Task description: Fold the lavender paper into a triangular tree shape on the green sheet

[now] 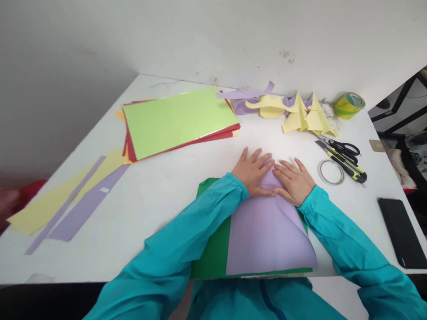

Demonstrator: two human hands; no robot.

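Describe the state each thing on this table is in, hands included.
Pale purple paper sheet: partly folded at far end, right edge curled
Left hand: open, palm down on it
Right hand: likewise
Dark green sheet: beneath the purple one
Lime rectangular paper sheet: flat atop red paper sheets
Yellow pointed paper shapes: folded
Black-handled scissors: lying down, opening unclear
Narrow pale tape roll: lying flat
Black rectangular phone: lying flat, unlit
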